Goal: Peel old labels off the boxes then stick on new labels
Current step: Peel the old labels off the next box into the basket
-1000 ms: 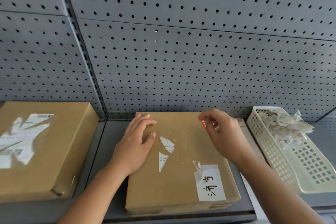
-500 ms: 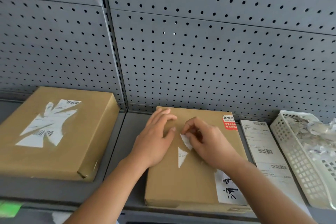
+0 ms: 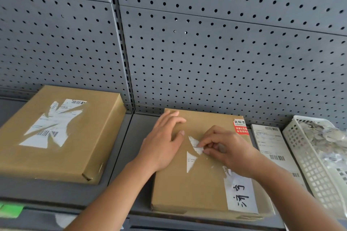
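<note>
A second ago the right hand (image 3: 225,150) is up at the far right corner of the cardboard box (image 3: 197,180), clear of the paper. Since then it has come down to the middle of the lid and closed on the upper label scrap (image 3: 195,144). This reads as the start of another peel. Most of the old label is already gone from this box, and only small torn pieces remain to be cleared before a new label goes on.

The right fingertips (image 3: 207,143) are curled in tight with the thumb, pinching the near end of that scrap. Its corner looks lifted off the cardboard, though how much still sticks I cannot tell. Just below the pinch lies a second triangular scrap (image 3: 190,161), untouched. Toward the wrist side sits a white handwritten label (image 3: 241,196), and beyond the knuckles a red-and-white sticker (image 3: 240,126).

The left hand (image 3: 165,142) stays flat on the lid just left of the pinch. Its fingers (image 3: 169,118) are straight and spread, holding nothing and pressing the box steady.

To the right of the right hand lie a sheet of printed labels (image 3: 272,148) and then a white basket (image 3: 308,167) of peeled scraps. Well to the left of the left hand, a second box (image 3: 90,146) carries a torn label (image 3: 52,125).
</note>
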